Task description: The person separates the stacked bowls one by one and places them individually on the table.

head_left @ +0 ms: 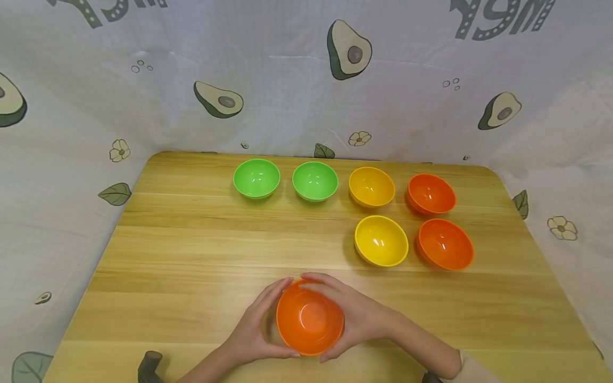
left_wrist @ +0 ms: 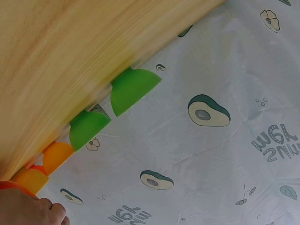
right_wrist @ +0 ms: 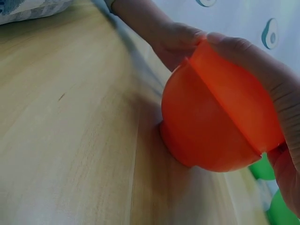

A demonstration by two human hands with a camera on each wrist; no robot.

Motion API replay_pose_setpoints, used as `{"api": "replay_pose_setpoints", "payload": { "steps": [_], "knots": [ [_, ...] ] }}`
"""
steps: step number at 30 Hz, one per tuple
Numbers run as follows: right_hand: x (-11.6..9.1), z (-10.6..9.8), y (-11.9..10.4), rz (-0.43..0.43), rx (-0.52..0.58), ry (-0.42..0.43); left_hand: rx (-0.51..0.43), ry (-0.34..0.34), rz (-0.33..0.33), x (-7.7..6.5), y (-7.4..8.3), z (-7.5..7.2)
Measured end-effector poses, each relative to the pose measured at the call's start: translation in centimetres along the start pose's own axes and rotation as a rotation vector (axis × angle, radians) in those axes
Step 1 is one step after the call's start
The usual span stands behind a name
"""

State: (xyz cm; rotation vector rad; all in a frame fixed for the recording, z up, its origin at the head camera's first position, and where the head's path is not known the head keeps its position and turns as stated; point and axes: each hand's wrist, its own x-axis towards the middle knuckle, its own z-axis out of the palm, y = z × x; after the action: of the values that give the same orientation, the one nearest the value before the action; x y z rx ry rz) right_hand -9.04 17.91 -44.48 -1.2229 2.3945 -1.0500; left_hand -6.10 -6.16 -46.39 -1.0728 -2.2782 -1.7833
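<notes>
Both hands hold an orange bowl (head_left: 310, 319) at the front of the table. My left hand (head_left: 254, 330) grips its left side, fingers at the far rim and thumb at the near rim. Around its right side curls my right hand (head_left: 361, 316), with the thumb near the front. In the right wrist view the footed orange bowl (right_wrist: 201, 122) stands over the tabletop, and a second orange wall (right_wrist: 239, 89) rises above its rim, as of a nested bowl. The left wrist view shows only part of a hand (left_wrist: 30, 208) at an orange rim.
Two green bowls (head_left: 256, 179), a yellow-orange bowl (head_left: 371, 187) and an orange bowl (head_left: 431, 194) line the table's back. Before them stand a yellow bowl (head_left: 381, 241) and another orange bowl (head_left: 445, 244). A dark curved object (head_left: 150, 367) is at the front left. Patterned cloth (head_left: 287, 80) hangs behind.
</notes>
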Motion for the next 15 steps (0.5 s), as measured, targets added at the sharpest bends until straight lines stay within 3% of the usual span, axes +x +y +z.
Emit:
{"api": "replay_pose_setpoints", "payload": {
  "steps": [7, 15],
  "knots": [
    [0.2, 0.3, 0.3, -0.045, 0.047, 0.028, 0.019, -0.005, -0.012, -1.1, -2.2, 0.7],
    [0.2, 0.4, 0.5, -0.061, 0.031, 0.050, 0.004, -0.002, -0.020, -1.2, -2.3, 0.7]
  ]
}}
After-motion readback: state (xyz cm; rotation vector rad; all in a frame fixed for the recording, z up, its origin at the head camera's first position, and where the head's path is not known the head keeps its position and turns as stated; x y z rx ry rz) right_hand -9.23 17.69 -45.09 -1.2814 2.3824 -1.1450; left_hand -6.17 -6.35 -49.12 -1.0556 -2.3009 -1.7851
